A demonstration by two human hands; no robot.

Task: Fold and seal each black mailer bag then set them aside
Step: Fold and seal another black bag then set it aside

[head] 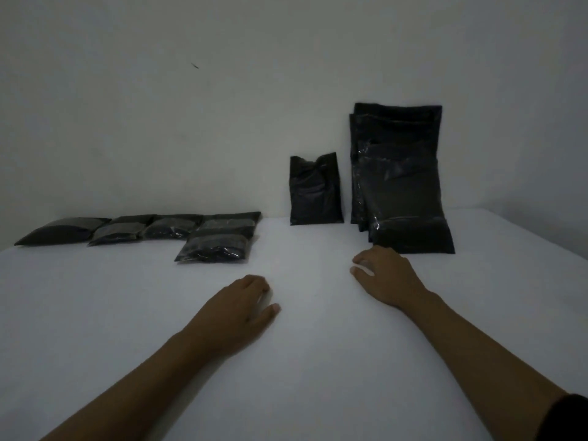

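Several folded black mailer bags (pixel 178 232) lie flat in a row at the far left of the white table (pixel 286 361), with one more (pixel 216 248) in front of the row. A small black bag (pixel 316 189) stands upright against the wall. To its right a stack of larger black mailer bags (pixel 402 186) leans on the wall. My left hand (pixel 241 308) rests on the table with fingers loosely curled and holds nothing. My right hand (pixel 383 275) rests on the table just in front of the leaning stack, fingers loosely curled, apart from the bags.
A plain white wall (pixel 222 106) rises right behind the table. The table's right edge (pixel 541 233) runs diagonally past the leaning stack. The lighting is dim.
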